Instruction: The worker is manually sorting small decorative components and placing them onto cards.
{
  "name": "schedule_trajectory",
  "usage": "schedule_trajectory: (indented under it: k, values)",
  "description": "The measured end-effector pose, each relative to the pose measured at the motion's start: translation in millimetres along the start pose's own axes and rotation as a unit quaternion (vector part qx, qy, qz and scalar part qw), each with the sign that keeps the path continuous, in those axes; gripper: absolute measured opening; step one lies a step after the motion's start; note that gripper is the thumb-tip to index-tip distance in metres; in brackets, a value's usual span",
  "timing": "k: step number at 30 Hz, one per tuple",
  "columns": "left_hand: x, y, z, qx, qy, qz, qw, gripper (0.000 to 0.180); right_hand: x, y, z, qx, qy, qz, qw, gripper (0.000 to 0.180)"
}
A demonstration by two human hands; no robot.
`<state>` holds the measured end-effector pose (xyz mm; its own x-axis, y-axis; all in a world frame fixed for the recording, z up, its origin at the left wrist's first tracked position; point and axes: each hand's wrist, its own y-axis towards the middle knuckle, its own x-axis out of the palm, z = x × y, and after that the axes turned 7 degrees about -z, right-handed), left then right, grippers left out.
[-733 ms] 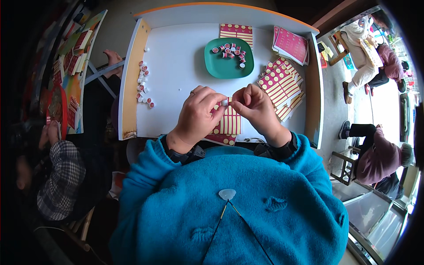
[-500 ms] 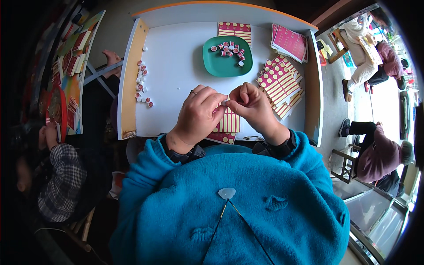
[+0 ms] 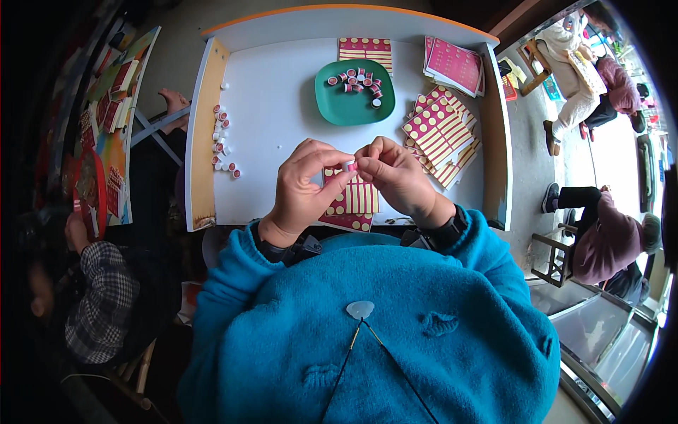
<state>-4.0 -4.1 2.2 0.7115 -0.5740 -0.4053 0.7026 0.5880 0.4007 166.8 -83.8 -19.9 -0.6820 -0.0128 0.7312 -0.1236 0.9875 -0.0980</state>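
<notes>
Between the thumb and fingers of my left hand (image 3: 304, 185) is a small white tub (image 3: 349, 166) with a pink label band round its side. My right hand (image 3: 404, 178) is closed in a pinch, its thumb and fingertips against the tub's right side. Just below the hands lies a sheet of red and cream stickers (image 3: 361, 201), partly covered by my left hand, with another sheet (image 3: 352, 222) under its near edge. Beyond my hands, a green tray (image 3: 330, 112) holds several small tubs (image 3: 357, 82) with red labels.
A shallow white box (image 3: 247, 78) with raised walls surrounds the work. Several small tubs (image 3: 222, 147) line its left wall. Fanned sticker sheets (image 3: 441, 134) and a sheet stack (image 3: 455, 65) lie at right. A co-worker's checked sleeve (image 3: 106, 297) is at left; other people sit at right.
The tub has turned between my fingers, and its pink band now shows. My hands have shifted slightly left and down, with the left hand's fingers raised more. The whole view has shifted a little.
</notes>
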Motion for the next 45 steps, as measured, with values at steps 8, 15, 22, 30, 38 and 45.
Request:
schedule_trajectory:
  k: [8, 15, 22, 30, 38, 45]
  values:
    - [4.5, -1.0, -11.2, 0.006, 0.13, 0.012, 0.991, 0.024, 9.1, -2.4, -1.0, -0.109, -0.21, 0.027, 0.971, 0.019]
    - [5.4, 3.4, -4.1, 0.038, 0.2, -0.017, 0.979, 0.025, 1.2, -7.0, 0.2, -0.102, -0.282, 0.039, 0.953, 0.02]
    - [8.9, 0.4, 2.0, 0.05, 0.07, 0.004, 0.996, 0.024, 0.8, -0.8, 3.2, -0.032, -0.017, -0.019, 0.999, 0.019]
    - [10.6, 0.0, -13.0, -0.09, -0.213, 0.0, 0.973, 0.038, 6.8, 1.8, 4.1, -0.109, -0.188, 0.007, 0.976, 0.021]
    - [3.6, 5.4, -12.9, -0.261, -0.435, -0.054, 0.86, 0.041, 15.7, 5.3, -0.5, -0.182, -0.568, 0.026, 0.802, 0.027]
    - [-9.0, 4.1, -18.2, -0.3, -0.38, -0.161, 0.86, 0.041, -0.6, 5.6, -10.1, -0.114, -0.577, -0.083, 0.804, 0.03]
